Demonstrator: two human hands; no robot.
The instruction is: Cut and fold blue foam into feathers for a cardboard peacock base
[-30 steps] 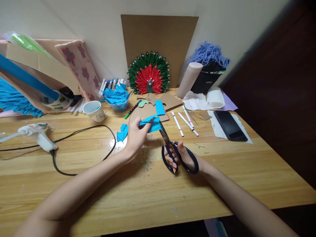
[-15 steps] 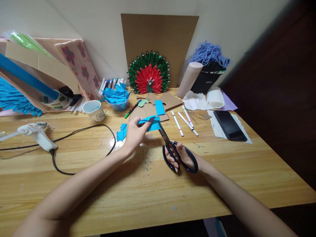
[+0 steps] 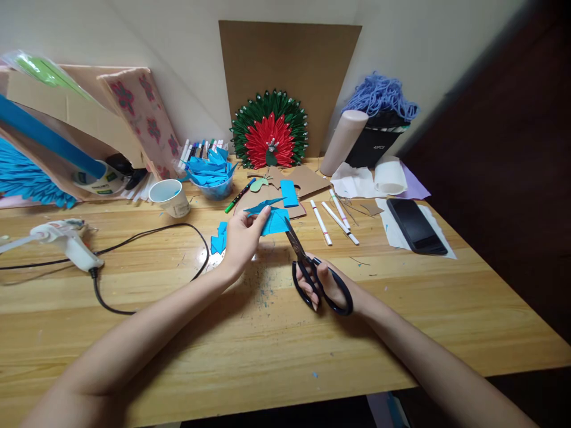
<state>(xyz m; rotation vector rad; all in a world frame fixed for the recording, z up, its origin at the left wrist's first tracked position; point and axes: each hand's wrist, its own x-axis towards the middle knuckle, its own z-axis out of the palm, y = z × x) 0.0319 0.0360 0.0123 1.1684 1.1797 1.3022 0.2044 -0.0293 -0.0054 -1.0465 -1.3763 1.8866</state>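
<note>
My left hand (image 3: 243, 238) pinches a piece of blue paper (image 3: 272, 219) above the middle of the wooden table (image 3: 267, 333). My right hand (image 3: 328, 286) has its fingers through the handles of black scissors (image 3: 312, 270), whose blades point up-left at the paper's lower right edge. A small pile of cut blue pieces (image 3: 220, 238) lies just left of my left hand. Another blue rectangle (image 3: 289, 192) rests on brown cardboard shapes (image 3: 285, 184) behind the paper.
A white glue gun (image 3: 66, 242) with a black cord (image 3: 147, 261) lies at the left. A paper cup (image 3: 170, 198), a tub of blue pieces (image 3: 212, 175), white markers (image 3: 332, 217), a black phone (image 3: 416, 226) and a red-green peacock craft (image 3: 269, 132) stand further back.
The blue paper has been turned in my left hand, a pointed strip now sticking out above it. The scissors have drawn slightly down from the paper and their blades have closed.
</note>
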